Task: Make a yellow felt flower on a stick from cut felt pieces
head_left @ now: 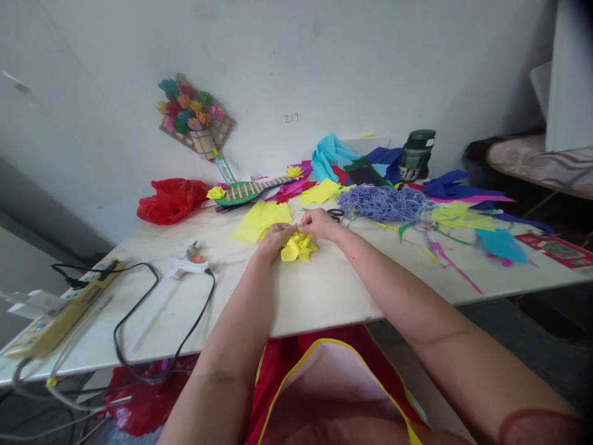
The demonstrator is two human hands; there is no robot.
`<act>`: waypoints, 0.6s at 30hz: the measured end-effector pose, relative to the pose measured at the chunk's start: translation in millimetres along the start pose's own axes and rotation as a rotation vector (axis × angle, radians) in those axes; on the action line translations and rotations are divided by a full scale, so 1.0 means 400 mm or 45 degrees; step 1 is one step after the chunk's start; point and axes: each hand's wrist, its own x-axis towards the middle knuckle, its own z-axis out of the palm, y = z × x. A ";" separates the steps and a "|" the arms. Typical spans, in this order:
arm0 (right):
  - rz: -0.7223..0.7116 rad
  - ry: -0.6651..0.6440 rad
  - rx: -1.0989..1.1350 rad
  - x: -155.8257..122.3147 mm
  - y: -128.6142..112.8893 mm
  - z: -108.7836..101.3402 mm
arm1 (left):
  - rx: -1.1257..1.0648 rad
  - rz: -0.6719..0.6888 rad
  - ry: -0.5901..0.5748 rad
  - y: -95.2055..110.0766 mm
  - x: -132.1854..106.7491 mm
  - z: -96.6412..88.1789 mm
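Note:
A folded yellow paper flower [300,246] lies on the white table [324,290] in front of me. My left hand [276,237] pinches its left upper edge, fingers closed on the paper. My right hand [317,222] grips the top of the same flower from the right, fingers curled. Both forearms reach straight out from the lower edge of the view. Loose yellow paper sheets [260,220] lie just behind my hands.
Scissors [332,213] and a pile of purple yarn [384,203] lie to the right. A glue gun [188,266] with black cord and a yellow power strip [65,309] sit left. Red plastic bag [170,199], coloured paper scraps, a green bottle [417,154], paper flower basket [194,117] at the wall.

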 end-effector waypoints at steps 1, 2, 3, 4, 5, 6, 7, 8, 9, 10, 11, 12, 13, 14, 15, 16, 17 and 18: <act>0.010 -0.004 0.006 0.000 -0.001 -0.001 | -0.003 -0.009 -0.013 0.001 0.000 -0.001; 0.020 -0.012 0.015 -0.001 -0.001 -0.002 | -0.003 -0.017 -0.024 0.001 0.000 -0.003; 0.026 -0.023 0.027 -0.001 -0.002 -0.004 | 0.002 -0.025 -0.033 0.002 0.000 -0.004; 0.031 -0.035 0.044 -0.002 -0.003 -0.006 | 0.014 -0.029 -0.028 0.001 0.001 -0.006; 0.033 -0.047 0.066 -0.002 -0.003 -0.008 | 0.031 -0.030 -0.017 0.000 0.003 -0.008; 0.036 -0.059 0.091 -0.003 -0.003 -0.010 | 0.047 -0.029 -0.004 -0.001 0.004 -0.009; 0.041 -0.070 0.117 -0.004 -0.003 -0.012 | 0.059 -0.026 0.009 -0.002 0.006 -0.010; 0.046 -0.080 0.141 -0.004 -0.002 -0.013 | 0.066 -0.021 0.018 -0.004 0.007 -0.012; 0.049 -0.090 0.158 -0.005 -0.002 -0.014 | 0.068 -0.017 0.021 -0.005 0.009 -0.012; 0.050 -0.100 0.167 -0.005 -0.001 -0.015 | 0.067 -0.014 0.022 -0.007 0.010 -0.013; 0.053 -0.111 0.169 -0.005 -0.001 -0.016 | 0.067 -0.014 0.018 -0.007 0.011 -0.014; 0.058 -0.119 0.161 -0.006 -0.001 -0.017 | 0.068 -0.015 0.017 -0.008 0.011 -0.014; 0.063 -0.126 0.145 -0.006 -0.001 -0.018 | 0.071 -0.018 0.018 -0.008 0.011 -0.015; 0.066 -0.131 0.126 -0.007 -0.002 -0.019 | 0.075 -0.022 0.023 -0.008 0.012 -0.015; 0.065 -0.135 0.104 -0.007 -0.003 -0.020 | 0.079 -0.024 0.028 -0.008 0.012 -0.015; 0.060 -0.138 0.084 -0.007 -0.004 -0.021 | 0.081 -0.025 0.033 -0.008 0.012 -0.016; 0.050 -0.143 0.065 -0.007 -0.005 -0.023 | 0.083 -0.024 0.035 -0.008 0.012 -0.016; 0.037 -0.147 0.050 -0.007 -0.006 -0.024 | 0.085 -0.023 0.035 -0.008 0.013 -0.016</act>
